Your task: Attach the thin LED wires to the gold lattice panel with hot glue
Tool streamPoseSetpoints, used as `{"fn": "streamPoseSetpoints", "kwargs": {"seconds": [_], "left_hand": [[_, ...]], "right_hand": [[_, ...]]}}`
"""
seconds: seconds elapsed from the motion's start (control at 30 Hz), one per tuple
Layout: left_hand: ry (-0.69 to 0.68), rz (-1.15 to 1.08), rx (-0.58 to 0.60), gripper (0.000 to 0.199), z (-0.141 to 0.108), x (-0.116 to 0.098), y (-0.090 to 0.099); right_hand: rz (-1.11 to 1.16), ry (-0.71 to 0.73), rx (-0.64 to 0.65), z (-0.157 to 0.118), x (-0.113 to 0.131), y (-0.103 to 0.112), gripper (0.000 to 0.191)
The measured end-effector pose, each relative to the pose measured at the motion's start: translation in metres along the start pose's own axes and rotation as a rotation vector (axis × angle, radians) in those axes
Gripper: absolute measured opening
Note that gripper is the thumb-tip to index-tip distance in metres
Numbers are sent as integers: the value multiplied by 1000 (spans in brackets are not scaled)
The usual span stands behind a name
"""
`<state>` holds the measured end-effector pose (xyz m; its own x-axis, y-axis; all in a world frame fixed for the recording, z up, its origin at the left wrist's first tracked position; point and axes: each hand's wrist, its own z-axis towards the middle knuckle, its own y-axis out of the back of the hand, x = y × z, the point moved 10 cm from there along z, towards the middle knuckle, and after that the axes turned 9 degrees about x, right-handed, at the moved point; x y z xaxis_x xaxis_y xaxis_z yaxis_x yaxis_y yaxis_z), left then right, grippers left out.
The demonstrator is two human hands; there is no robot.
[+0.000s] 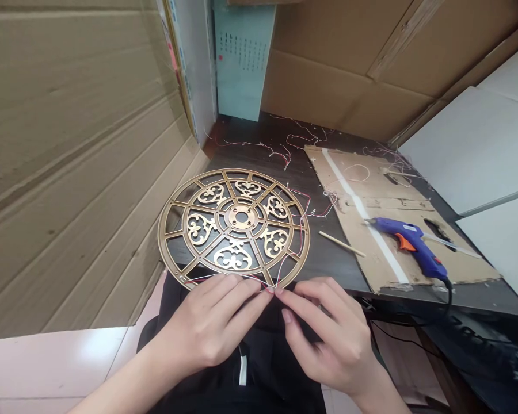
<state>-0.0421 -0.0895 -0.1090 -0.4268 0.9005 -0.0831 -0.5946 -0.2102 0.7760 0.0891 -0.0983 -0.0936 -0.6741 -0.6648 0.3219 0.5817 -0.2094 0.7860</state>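
Observation:
A round bronze-coloured metal frame (163,230) with spokes and scrollwork lies at the table's near edge, partly over my lap. Thin red and white wire (303,230) follows its right rim and runs along the near rim under my fingers. My left hand (216,319) is closed at the near rim, its fingertips pressing on the wire; its thumb is hidden. Close beside it, my right hand (334,339) has its index fingertip on the same wire, fingers curled and thumb lower down. A small pale piece on the wire shows between the fingertips.
On the dark table (250,154), a blue glue gun (408,233) rests on a cardboard sheet (384,261), with its cord over the front edge. A thin wooden stick (342,244) lies beside it. Loose wires (280,154) are scattered behind. A cardboard wall (82,172) stands left.

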Motion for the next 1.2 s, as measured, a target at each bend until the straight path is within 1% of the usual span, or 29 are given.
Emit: {"fn": "streamPoseSetpoints", "kwargs": {"seconds": [0.2, 0.27, 0.43, 0.57, 0.67, 0.77, 0.87, 1.07, 1.1, 1.2], "left_hand": [[14, 2, -13, 26, -3, 2, 0], [18, 15, 3, 25, -2, 2, -2], [5, 18, 9, 23, 1, 1, 0], [-14, 12, 5, 23, 4, 0, 3], [-17, 10, 5, 24, 5, 0, 4], [-30, 28, -1, 24, 4, 0, 4], [-40, 28, -2, 24, 0, -1, 2], [-33, -7, -1, 26, -5, 1, -1], [-44, -3, -5, 25, -4, 0, 0], [-79, 17, 31, 25, 0, -2, -1]], "right_hand": [[-6, 8, -12, 0, 1, 1, 34], [-3, 3, -12, 0, 0, 1, 34], [41, -14, 18, 1, -5, -1, 31], [45, -13, -14, 1, -8, 5, 27], [5, -45, -24, 1, -16, 9, 23], [-34, -63, 24, 1, -24, 5, 22], [-26, -47, 48, 1, -31, -1, 17], [24, 26, -9, -3, -36, -3, 12], [32, 26, -14, -3, -37, -4, 11], [78, 7, -25, -1, -39, -4, 6]]}}
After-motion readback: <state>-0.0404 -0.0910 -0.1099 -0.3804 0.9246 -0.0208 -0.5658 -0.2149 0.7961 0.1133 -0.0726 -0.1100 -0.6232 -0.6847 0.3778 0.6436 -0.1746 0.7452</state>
